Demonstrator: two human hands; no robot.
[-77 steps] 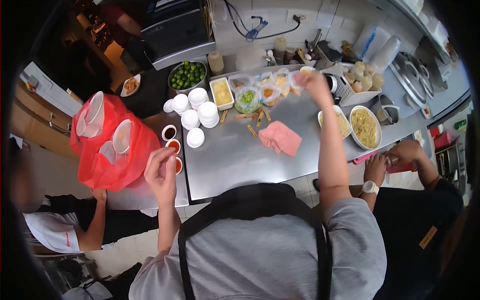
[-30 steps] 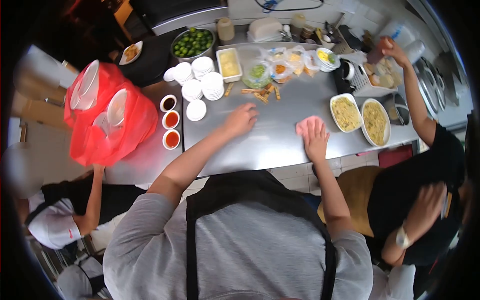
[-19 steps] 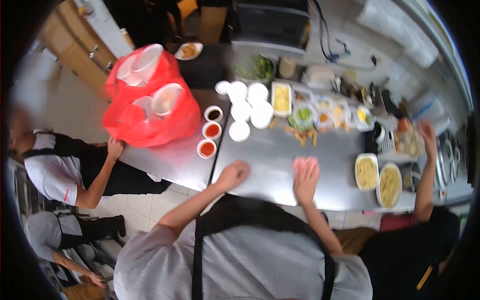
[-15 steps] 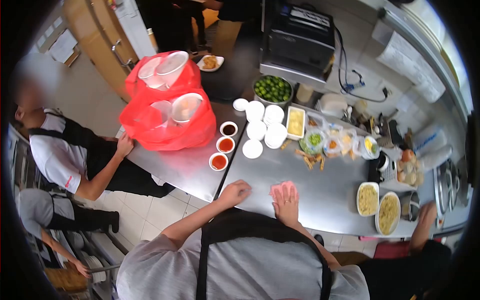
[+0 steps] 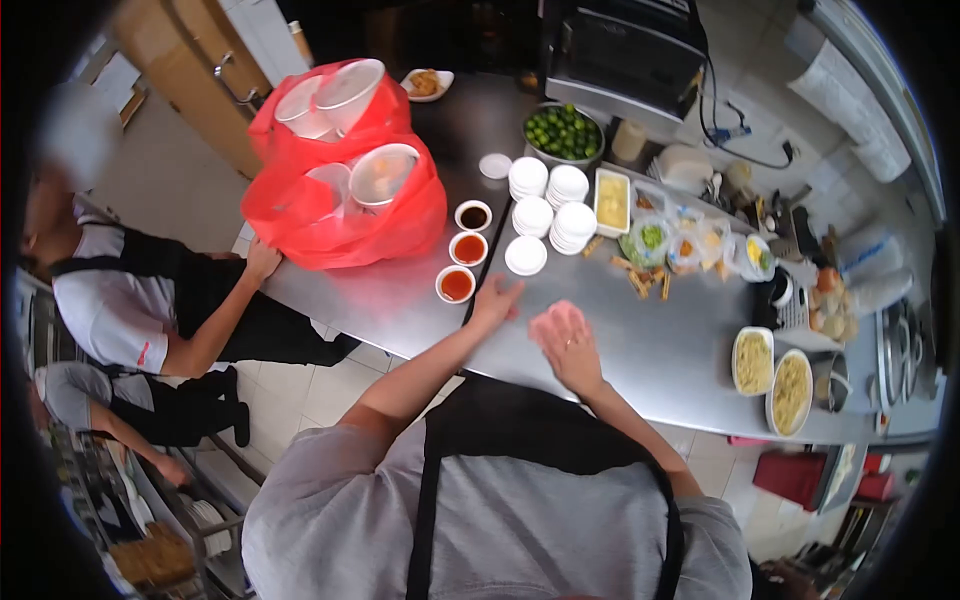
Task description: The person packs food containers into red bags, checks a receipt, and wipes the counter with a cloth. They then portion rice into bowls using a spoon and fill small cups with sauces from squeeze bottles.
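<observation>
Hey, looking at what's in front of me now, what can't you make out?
All in the head view:
- Pink cloth: partly covered by the right hand.
- Left hand: palm hidden by its own back; contact with the counter unclear.
- Red bag: lower contents screened by its plastic.
- Wall paper: any writing too small.
- Grey shirt: cut off by the bottom edge.

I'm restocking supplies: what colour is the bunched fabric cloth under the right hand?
The bunched fabric cloth is pink, as the head view shows.
</observation>
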